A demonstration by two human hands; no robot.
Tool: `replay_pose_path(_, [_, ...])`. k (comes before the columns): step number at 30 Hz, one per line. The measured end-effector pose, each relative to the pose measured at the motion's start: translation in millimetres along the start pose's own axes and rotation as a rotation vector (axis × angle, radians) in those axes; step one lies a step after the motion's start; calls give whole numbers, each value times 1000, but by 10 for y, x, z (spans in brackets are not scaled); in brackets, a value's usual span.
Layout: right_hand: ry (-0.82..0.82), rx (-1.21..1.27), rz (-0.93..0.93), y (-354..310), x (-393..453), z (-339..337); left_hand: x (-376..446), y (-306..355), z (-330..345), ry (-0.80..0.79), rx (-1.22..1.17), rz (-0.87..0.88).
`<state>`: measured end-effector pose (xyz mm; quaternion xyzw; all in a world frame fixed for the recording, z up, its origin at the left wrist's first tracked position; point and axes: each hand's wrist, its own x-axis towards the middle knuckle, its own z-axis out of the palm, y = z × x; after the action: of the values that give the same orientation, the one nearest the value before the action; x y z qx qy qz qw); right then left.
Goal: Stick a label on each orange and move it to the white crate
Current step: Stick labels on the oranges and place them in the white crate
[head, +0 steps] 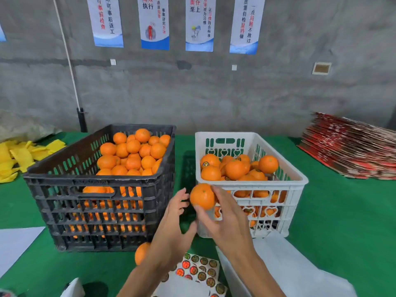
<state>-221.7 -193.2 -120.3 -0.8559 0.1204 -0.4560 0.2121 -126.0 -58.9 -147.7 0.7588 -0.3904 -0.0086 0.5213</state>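
I hold one orange (202, 196) in my right hand (225, 219), thumb curled under it and fingers (222, 195) wrapped over its far side, just in front of the white crate (297, 189) and level with its near rim. My left hand (171, 232) hangs just left of that orange with its fingers spread and relaxed, holding nothing; whether its fingertips touch the fruit I cannot tell. The white crate is partly filled with oranges, a few showing dark round labels. Left of it, a gap apart, stands the black crate (53, 189), heaped with oranges. A loose orange (141, 252) lies on the green surface (342, 221) at the black crate's near corner, partly behind my left wrist. The sticker sheet (203, 269) lies nearer me than the white crate, beneath my forearms.
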Motion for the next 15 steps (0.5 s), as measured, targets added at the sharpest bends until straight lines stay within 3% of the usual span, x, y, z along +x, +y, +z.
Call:
replay_pose_path(3, [226, -158, 8, 312, 269, -158, -53, -133, -100, 71, 364, -2])
replay_pose_path(8, [277, -300, 123, 632, 529, -299, -314, -536, -264, -7, 664, -376])
replay_pose_path(11, [290, -383, 123, 679, 531, -271, -386, -717, -285, -97, 531, -435])
replay_pose_path(15, [285, -418, 102, 612, 426, -223, -461, -765, -316, 3, 407, -419])
